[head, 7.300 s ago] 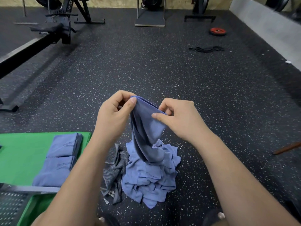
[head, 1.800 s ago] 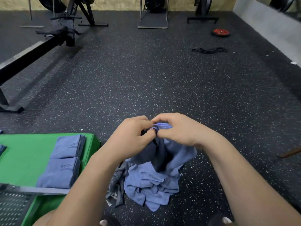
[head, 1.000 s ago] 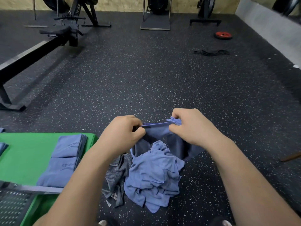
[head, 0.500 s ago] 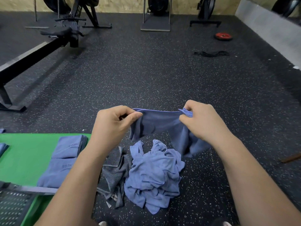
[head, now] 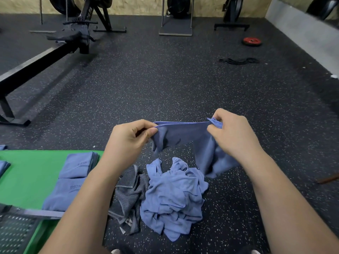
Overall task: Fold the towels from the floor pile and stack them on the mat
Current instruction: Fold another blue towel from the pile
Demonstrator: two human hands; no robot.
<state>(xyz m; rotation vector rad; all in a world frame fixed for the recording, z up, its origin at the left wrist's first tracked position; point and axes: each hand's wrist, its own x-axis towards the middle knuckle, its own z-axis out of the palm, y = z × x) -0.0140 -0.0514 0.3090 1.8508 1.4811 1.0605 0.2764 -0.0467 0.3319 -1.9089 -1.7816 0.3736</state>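
A blue towel (head: 183, 133) hangs stretched between my hands above the floor pile. My left hand (head: 128, 140) pinches its left top corner and my right hand (head: 233, 134) pinches the right top corner, with the towel's lower part drooping under my right wrist. Below lies the pile of crumpled blue towels (head: 174, 195) with a grey striped towel (head: 130, 191) on its left side. On the green mat (head: 31, 173) at the left sit two stacks of folded blue towels (head: 73, 178).
A rowing machine (head: 42, 57) stretches across the far left floor. A red weight plate (head: 252, 41) and a black band (head: 238, 61) lie far right. More gym equipment stands along the back wall. A perforated metal step (head: 16, 230) is at the bottom left.
My hands were together at the towel's top edge; they have slid apart along it and risen, spreading the towel wide and lifting it off the pile.
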